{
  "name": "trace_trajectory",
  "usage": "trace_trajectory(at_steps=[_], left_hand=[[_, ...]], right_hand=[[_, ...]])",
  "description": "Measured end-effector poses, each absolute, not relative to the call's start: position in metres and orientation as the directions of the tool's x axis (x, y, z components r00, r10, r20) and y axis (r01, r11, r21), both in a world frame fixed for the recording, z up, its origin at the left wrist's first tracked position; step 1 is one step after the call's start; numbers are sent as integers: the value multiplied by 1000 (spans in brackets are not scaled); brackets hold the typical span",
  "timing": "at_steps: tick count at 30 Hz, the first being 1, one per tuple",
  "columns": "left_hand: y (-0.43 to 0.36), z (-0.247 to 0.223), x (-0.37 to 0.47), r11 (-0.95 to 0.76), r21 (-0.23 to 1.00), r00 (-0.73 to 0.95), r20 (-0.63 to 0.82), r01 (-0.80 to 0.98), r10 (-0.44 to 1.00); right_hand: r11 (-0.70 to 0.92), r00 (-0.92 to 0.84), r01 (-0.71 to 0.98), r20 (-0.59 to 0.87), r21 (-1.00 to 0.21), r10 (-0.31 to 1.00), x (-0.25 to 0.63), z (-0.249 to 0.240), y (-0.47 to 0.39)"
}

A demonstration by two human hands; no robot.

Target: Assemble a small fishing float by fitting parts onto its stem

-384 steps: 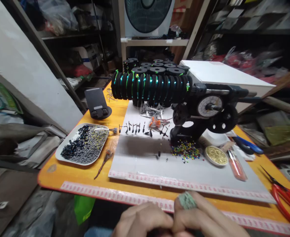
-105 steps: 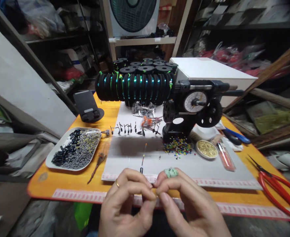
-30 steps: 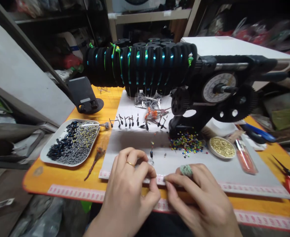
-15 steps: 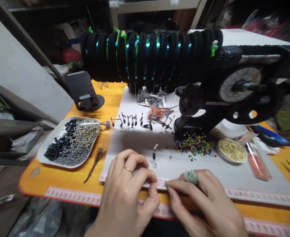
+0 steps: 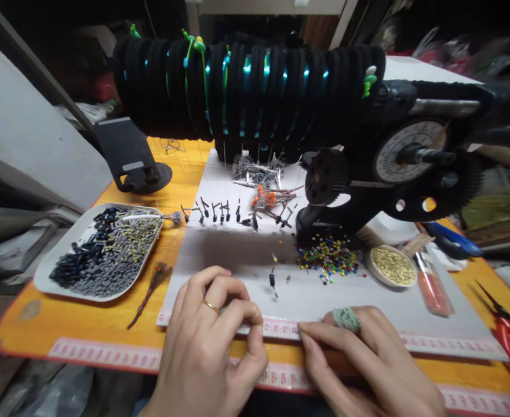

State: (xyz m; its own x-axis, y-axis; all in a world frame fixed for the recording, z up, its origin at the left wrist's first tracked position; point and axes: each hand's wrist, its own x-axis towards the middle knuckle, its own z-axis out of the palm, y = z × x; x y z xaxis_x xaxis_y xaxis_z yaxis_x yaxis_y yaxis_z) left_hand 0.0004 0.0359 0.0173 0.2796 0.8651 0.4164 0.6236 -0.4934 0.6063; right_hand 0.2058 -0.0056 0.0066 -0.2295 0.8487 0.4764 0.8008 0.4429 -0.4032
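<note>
Above a pink-and-white measuring tape (image 5: 276, 328) along the board's front edge, my two hands face each other, fingertips a short way apart. My left hand (image 5: 214, 341), a ring on one finger, pinches thumb and forefinger together. My right hand (image 5: 361, 353), one finger wrapped in green tape (image 5: 346, 319), also pinches with thumb and forefinger. Whatever either pinch holds is too fine to make out. Just beyond them lies a small black piece with pale ends (image 5: 273, 281) on the white board (image 5: 233, 289). A tiny metal piece (image 5: 288, 280) lies to its right.
At the left stands a white tray (image 5: 102, 299) of small black and grey parts. Coloured beads (image 5: 328, 255), a dish of brass-coloured bits (image 5: 393, 266) and red-handled pliers (image 5: 509, 336) lie to the right. A black machine with ribbed spools (image 5: 255, 92) spans the back.
The view has shifted, bringing the red-handled pliers further into sight. My fingertips have drawn a little further apart, both hands still pinching.
</note>
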Motion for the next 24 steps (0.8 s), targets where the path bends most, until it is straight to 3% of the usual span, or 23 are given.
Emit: trace_trajectory(at_steps=[4,9,15,20,24], left_hand=[[37,17,-2,-530,557,356,396,640,846],[37,16,-1,-512,589,296,428,625,854],[39,15,-5,-566,520,404,399,639,823],[38,16,-3,-532,565,326,429,631,843],[38,16,-4,-553,526,384,403,646,831]], right_hand=[[438,-225,805,475,-401,850,209,7,-7],[425,-212,799,461,-426,862,209,11,-6],[433,-209,787,470,-440,858,212,11,-7],[421,-200,797,469,-434,861,213,11,-8],[429,-210,792,466,-434,859,213,10,-6]])
